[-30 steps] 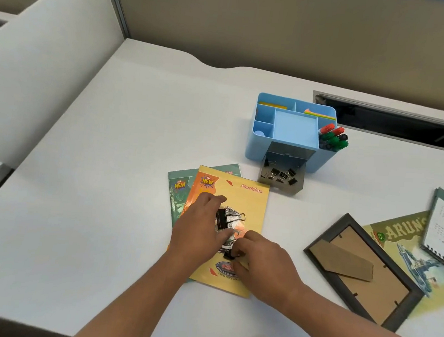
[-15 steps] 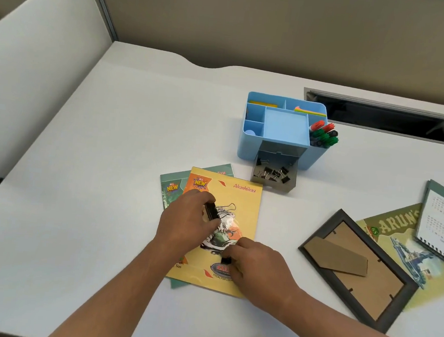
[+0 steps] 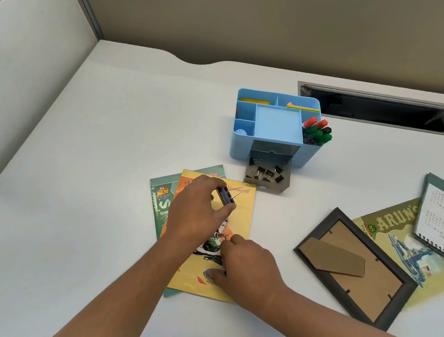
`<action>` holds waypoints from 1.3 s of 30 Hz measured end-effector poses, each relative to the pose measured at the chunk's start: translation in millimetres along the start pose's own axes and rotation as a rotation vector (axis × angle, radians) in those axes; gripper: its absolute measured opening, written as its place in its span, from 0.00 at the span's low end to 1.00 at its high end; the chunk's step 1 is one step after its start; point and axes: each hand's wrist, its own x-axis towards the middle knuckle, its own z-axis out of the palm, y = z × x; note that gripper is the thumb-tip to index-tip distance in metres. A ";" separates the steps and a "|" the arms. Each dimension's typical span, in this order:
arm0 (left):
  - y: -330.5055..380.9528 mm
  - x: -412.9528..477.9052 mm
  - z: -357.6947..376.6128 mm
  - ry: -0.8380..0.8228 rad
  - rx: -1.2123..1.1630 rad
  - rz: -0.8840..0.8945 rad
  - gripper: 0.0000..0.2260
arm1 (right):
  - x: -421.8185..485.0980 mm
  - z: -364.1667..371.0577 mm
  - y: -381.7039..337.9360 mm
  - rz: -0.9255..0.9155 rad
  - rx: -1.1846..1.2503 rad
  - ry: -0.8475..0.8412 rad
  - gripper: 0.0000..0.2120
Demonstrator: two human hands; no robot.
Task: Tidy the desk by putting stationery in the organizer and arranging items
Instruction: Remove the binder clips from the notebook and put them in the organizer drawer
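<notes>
A white, smooth desk [image 3: 110, 159] fills the view, with a beige partition wall behind it. The large black binder clip [image 3: 225, 195] is over the far part of a yellow booklet [image 3: 240, 223], near the printed title, held up off the cover. The left hand [image 3: 193, 214] pinches it between the thumb and the bent fingers, palm turned down, forearm reaching in from the near edge. The clip's thin wire handles point away toward the organizer.

The right hand [image 3: 247, 268] lies lower on the same booklet, its fingers curled down onto the glossy cover. I cannot tell if it holds something under them.

One second ago both hands were close together at the middle of the booklet. Now they are apart, and the left hand has carried the clip toward the booklet's far edge.

A green booklet [image 3: 160, 198] lies under the yellow one and shows at its left side. Beyond them stands the light blue plastic organizer [image 3: 244, 146], a box with rounded corners and several compartments. Its grey drawer [image 3: 284, 185] is pulled out and contains small black binder clips [image 3: 265, 171]. Markers [image 3: 318, 130] with red and green caps stand in the right compartment.

To the right a dark photo frame [image 3: 314, 230] lies face down, showing its brown cardboard stand [image 3: 333, 259]. It overlaps a yellow-green printed booklet [image 3: 397, 222], and a spiral calendar [image 3: 442, 217] lies on that one.
</notes>
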 end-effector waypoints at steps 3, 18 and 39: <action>10.6 12.1 4.8 0.054 -0.005 0.032 0.15 | 3.5 -2.2 -1.6 0.001 0.028 -0.005 0.10; 34.4 63.9 45.4 0.101 0.027 0.117 0.22 | 10.7 -7.4 10.7 -0.036 0.074 -0.068 0.08; -37.0 29.1 58.6 0.119 0.255 0.136 0.20 | 9.6 -18.7 21.0 -0.004 0.138 -0.112 0.08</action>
